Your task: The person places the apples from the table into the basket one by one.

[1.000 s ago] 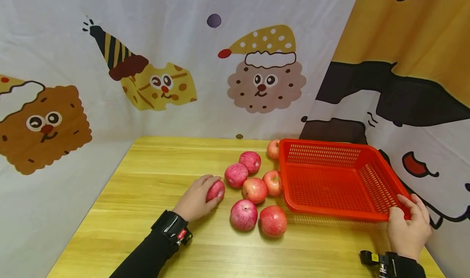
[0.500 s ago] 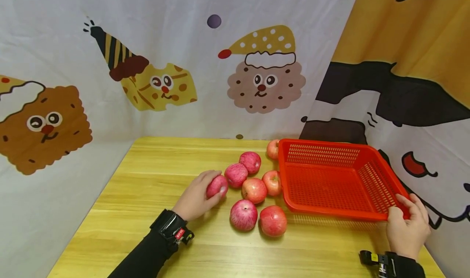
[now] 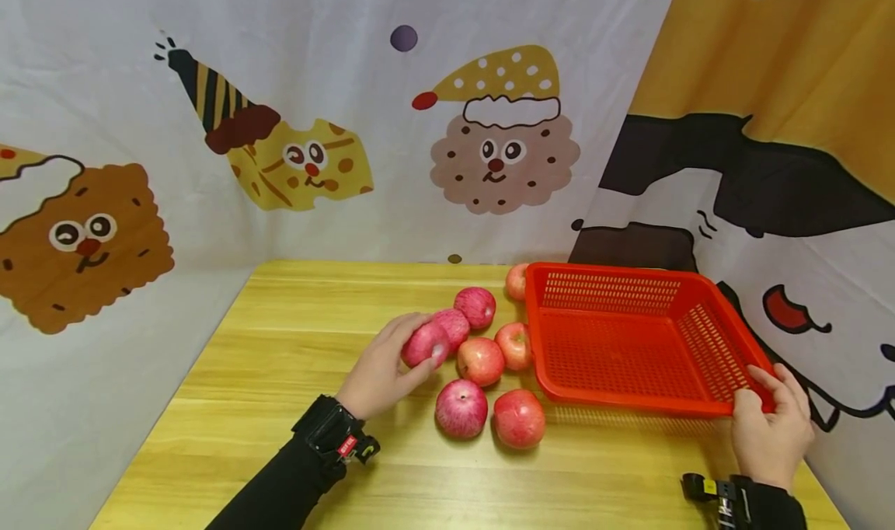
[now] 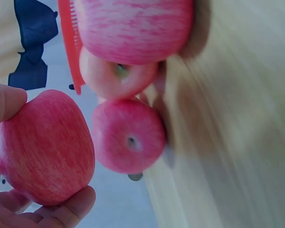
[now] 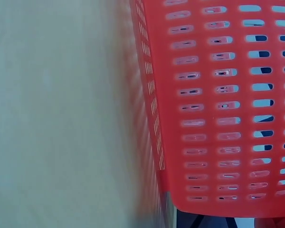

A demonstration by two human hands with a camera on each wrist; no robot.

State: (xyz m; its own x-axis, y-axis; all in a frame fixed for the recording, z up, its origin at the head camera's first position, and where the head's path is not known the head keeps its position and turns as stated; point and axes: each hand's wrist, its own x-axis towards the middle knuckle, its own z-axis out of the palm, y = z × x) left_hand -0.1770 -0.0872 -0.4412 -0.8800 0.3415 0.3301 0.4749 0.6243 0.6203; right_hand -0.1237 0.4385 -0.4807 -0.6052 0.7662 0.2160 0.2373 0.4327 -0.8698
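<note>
In the head view my left hand [image 3: 381, 371] holds a red apple [image 3: 425, 345], fingers over its far side and thumb on the near side. The left wrist view shows this apple [image 4: 50, 147] between thumb and fingertips, seemingly off the table. Directly behind it lies a pink-red apple [image 3: 454, 326], partly covered, with another pink apple [image 3: 475, 307] beyond. My right hand [image 3: 772, 429] grips the near right corner of a red plastic basket [image 3: 639, 402], thumb over the rim. In the right wrist view the slotted basket wall [image 5: 209, 128] fills the right side; the hand is hardly visible there.
Between hand and basket sit a lighter apple [image 3: 480, 360] and another apple [image 3: 513, 346] near the basket's left wall. Two more, a striped apple [image 3: 461, 409] and a red apple [image 3: 519, 419], lie in front. One apple [image 3: 517, 281] is partly behind the basket. A printed curtain [image 3: 315, 64] backs the wooden table [image 3: 280, 320].
My left hand has lifted the apple slightly and moved it right and away from me, so it now overlaps the apple behind. The right hand keeps its grip; the basket has barely shifted.
</note>
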